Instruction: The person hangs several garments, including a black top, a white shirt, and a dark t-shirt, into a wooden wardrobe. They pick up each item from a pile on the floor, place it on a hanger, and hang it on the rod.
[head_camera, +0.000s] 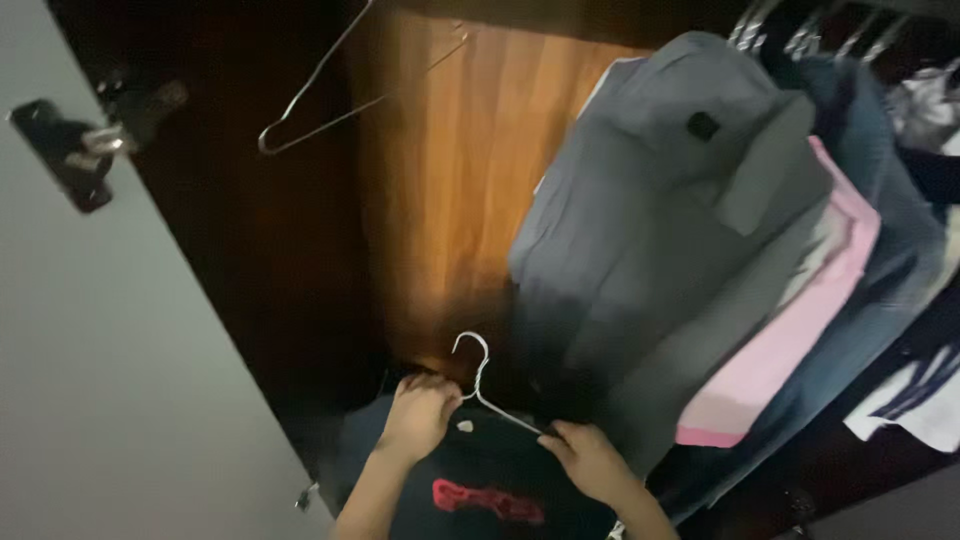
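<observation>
Wardrobe interior (450, 170): brown wood back panel, lit in a warm band through the centre, dark toward 9 o'clock. Pale door (110, 380) fills the 8 o'clock quarter; dark latch fitting (75, 150) on it at 10 o'clock.

Hanging clothes occupy the 2 to 4 o'clock side. Grey collared shirt (660, 230) hangs foremost and is the largest garment. Behind it, toward 3 o'clock: pink garment (790, 340), then a blue denim-like garment (880, 250). White piece with dark stripes (920, 400) at 4 o'clock. Metal hanger hooks (800, 30) cluster at 1 o'clock.

Empty wire hanger (320, 100) hangs tilted at 11 o'clock, well apart from the clothes.

Black garment (480, 480) with a red print (487, 500) sits at 6 o'clock, below both hands. A wire hanger (480, 375) sits in its neck, hook upright, one arm running toward 4 o'clock.

Left hand (418, 412): fingers curled closed at the garment's shoulder, just beside the hanger neck. Whether it pinches cloth, wire or both cannot be told.

Right hand (590, 460): fingers closed on the hanger's arm end and the black cloth there.
</observation>
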